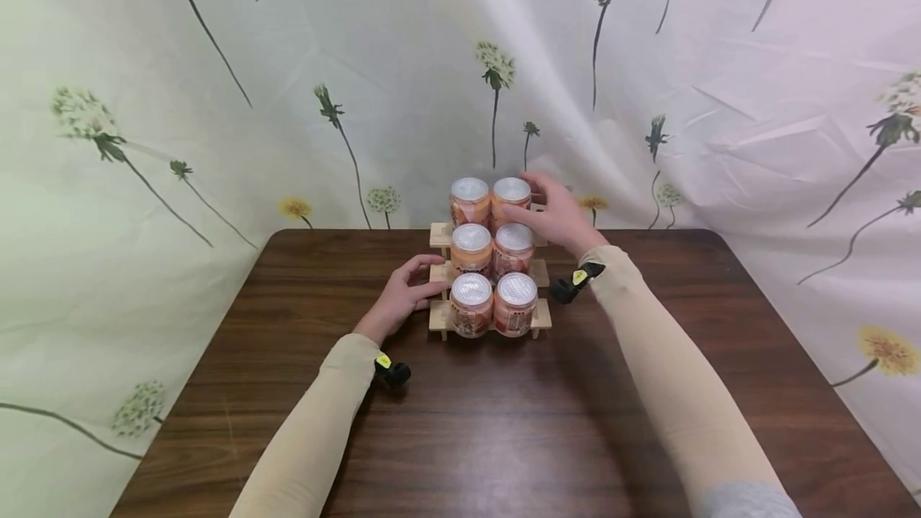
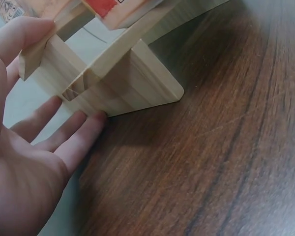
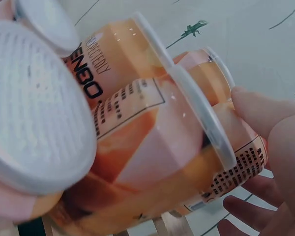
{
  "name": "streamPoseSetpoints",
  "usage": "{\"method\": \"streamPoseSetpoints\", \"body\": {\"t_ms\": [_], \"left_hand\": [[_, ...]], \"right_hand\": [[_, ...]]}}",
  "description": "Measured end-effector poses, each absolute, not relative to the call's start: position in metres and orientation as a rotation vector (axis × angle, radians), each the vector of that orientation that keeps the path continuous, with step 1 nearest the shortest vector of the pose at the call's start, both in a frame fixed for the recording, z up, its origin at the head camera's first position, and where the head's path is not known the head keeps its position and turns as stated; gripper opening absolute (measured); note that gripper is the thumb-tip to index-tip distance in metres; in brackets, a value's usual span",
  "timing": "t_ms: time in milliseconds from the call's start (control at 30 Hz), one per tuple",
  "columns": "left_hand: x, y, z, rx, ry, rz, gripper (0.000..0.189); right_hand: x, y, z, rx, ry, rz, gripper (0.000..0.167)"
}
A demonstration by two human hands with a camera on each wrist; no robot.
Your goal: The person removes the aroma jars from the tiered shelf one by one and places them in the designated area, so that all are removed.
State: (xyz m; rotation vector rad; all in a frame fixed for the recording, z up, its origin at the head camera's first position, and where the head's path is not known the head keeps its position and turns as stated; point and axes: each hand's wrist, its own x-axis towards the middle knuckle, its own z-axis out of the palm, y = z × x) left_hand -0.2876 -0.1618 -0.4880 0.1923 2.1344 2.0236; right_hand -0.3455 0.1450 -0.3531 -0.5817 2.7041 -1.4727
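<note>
A light wooden three-tier rack (image 1: 440, 316) stands on the table, two jars to a tier. The jars have pale ridged lids and orange-pink printed labels. My right hand (image 1: 550, 210) grips the top-right jar (image 1: 512, 190), thumb across its front and fingers behind. The right wrist view shows that thumb at the jar's lid edge, with nearer jars (image 3: 152, 137) covering part of it. At the rack's left side, my left hand (image 1: 403, 294) holds the end of the middle shelf between thumb and forefinger. Other fingertips touch the side panel (image 2: 137, 83) in the left wrist view.
The dark wood-grain table (image 1: 460, 430) has its rear edge just behind the rack. A pale curtain (image 1: 403, 102) with dandelion prints hangs behind it. Each forearm, in a beige sleeve (image 1: 669, 374), carries a black wrist camera (image 1: 572, 288).
</note>
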Motion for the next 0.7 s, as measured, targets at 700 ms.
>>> {"method": "streamPoseSetpoints", "body": {"t_ms": [700], "left_hand": [[-0.2856, -0.1598, -0.4928, 0.195, 2.147, 2.063, 0.045]], "right_hand": [[-0.3489, 0.1367, -0.3548, -0.462, 2.572, -1.768, 0.067]]}}
